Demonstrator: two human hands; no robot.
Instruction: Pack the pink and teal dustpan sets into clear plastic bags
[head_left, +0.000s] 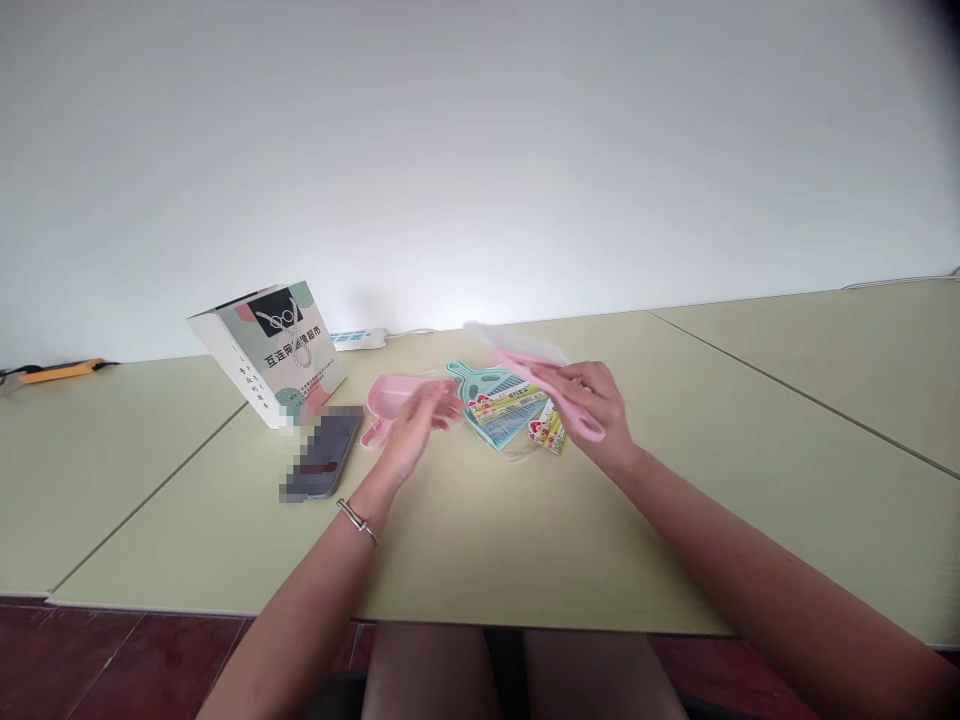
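My right hand (596,405) is closed round the handle of a pink brush (532,370), whose pale bristles point up and to the left. Over the right part of a pink dustpan (394,397) hovers my left hand (420,420), fingers apart and holding nothing; whether it touches the pan I cannot tell. Between the two hands lies a teal dustpan (465,377) with a blue-bristled brush (510,425) in it and a printed label across it. Another printed card (551,435) sits below the right hand, near some clear plastic wrap.
At the left stands a paper bag (292,350) with a rope handle. A phone (330,455) lies before it, partly pixelated. Behind the bag is a white power strip (360,340). An orange object (60,371) with a dark cord rests far left. The table (540,550) meets a white wall.
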